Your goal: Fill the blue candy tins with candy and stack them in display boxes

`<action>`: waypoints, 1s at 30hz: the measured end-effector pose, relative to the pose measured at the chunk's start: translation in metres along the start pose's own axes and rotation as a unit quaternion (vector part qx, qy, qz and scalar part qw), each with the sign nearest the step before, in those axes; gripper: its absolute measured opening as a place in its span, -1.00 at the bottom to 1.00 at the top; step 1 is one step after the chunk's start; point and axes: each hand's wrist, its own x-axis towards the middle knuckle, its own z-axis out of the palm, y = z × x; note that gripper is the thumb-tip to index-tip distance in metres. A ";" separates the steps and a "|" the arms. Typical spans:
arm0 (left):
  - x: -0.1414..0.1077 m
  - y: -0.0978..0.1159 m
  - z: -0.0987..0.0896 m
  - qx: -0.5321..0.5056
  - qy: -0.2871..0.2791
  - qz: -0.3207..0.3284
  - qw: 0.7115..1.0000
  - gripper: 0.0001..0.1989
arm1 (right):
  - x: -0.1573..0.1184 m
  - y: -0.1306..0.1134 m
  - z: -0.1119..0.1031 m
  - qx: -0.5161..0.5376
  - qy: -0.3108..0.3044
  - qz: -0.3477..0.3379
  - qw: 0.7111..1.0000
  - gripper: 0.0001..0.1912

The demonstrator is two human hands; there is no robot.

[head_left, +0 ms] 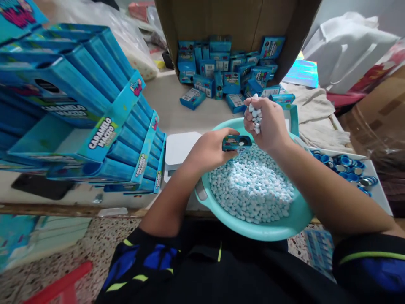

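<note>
My left hand (210, 147) grips a small blue candy box (236, 142) by its ends, over the left part of the bowl. A round opening shows on the box's upturned side. Up and to the right, my right hand (268, 120) is closed around a handful of pale blue and white candies (255, 116), which show between its fingers. Beneath both hands is a turquoise bowl (265, 232) holding a heap of the same candies (253, 185). The bowl reaches over the table's front edge, close to my body.
Tall stacks of blue display cartons (95, 105) stand at the left, beside a white scale (180, 147). Several small blue boxes (230, 80) lie in an open cardboard box (221, 17) behind. At right, a white tray (378, 196) holds blue-rimmed lids (344, 169). A phone (42, 185) lies front left.
</note>
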 end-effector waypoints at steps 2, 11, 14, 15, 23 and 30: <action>0.000 0.000 0.000 0.002 -0.003 0.006 1.000 -0.55 | 0.000 0.001 0.000 0.009 -0.006 -0.003 1.000 -0.65; -0.003 0.002 -0.002 0.016 -0.003 0.050 0.999 -0.64 | -0.008 0.004 0.007 0.014 -0.003 -0.011 1.000 -0.67; -0.003 0.003 -0.003 0.021 -0.005 0.047 0.999 -0.69 | -0.009 0.004 0.008 0.006 0.000 -0.013 1.000 -0.65; -0.003 0.003 -0.003 0.022 -0.008 0.045 0.999 -0.71 | -0.009 0.004 0.008 0.007 -0.002 -0.015 1.000 -0.66; -0.002 0.004 -0.003 0.013 -0.006 0.050 0.999 -0.78 | -0.009 0.001 0.008 0.001 -0.006 -0.021 1.000 -0.65; -0.002 0.003 -0.001 -0.009 0.025 0.058 0.998 -0.76 | -0.007 -0.003 0.006 -0.031 -0.007 -0.016 0.999 -0.57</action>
